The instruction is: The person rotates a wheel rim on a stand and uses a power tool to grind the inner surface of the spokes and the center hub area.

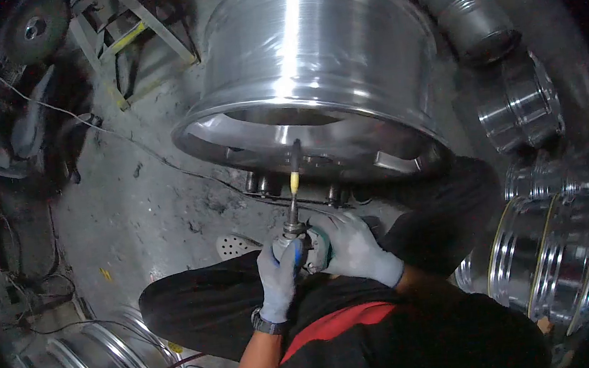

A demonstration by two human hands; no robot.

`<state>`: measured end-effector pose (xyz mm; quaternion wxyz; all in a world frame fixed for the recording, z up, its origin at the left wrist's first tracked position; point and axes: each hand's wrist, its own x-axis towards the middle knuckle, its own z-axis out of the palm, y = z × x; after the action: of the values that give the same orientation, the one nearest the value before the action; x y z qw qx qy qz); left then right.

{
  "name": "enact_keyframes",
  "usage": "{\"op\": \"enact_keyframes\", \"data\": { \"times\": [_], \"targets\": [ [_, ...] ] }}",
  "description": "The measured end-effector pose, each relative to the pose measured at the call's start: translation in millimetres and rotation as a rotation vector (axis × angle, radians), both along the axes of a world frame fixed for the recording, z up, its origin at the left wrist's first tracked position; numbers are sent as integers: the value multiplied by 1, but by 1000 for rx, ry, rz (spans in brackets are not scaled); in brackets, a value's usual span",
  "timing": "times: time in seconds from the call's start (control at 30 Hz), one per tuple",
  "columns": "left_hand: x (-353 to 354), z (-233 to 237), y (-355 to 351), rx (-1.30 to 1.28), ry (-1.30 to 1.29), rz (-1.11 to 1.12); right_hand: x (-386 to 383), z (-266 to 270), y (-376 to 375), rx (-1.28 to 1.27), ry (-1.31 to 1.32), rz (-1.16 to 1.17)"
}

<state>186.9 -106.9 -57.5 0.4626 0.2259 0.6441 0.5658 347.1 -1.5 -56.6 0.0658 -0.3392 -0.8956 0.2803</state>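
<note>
Workshop floor [141, 213]: left hand [278, 274] and right hand [354, 249] clench fingers round a grinder [298, 237], whose bit could skid, gouging the rim [310, 55]

Both gloved hands were on the grinder [298, 235]: the left hand [277, 279] wrapped its blue-and-silver body, and the right hand [352, 249] cupped the teal rear end. Its slim shaft, banded yellow partway along, ran straight away from the hands. The dark tip was at the inner lip of the big rim [310, 55], though contact was too dim to call. The rim was polished bright aluminium and stood just beyond the hands, open mouth tilted toward them, with a white glare down its barrel.
</note>
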Motion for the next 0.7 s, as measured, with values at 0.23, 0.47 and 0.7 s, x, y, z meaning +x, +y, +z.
{"op": "enact_keyframes", "data": {
  "times": [0.23,0.47,0.7],
  "targets": [
    [-8,-21,-7,-37,-15,7,-11,-12,3,56,19,47],
    [0,-32,-4,48,-201,81,-11,-8,3,165,103,43],
    [20,-53,-1,268,383,-97,14,-8,-5,241,139,-23]
  ]
}}
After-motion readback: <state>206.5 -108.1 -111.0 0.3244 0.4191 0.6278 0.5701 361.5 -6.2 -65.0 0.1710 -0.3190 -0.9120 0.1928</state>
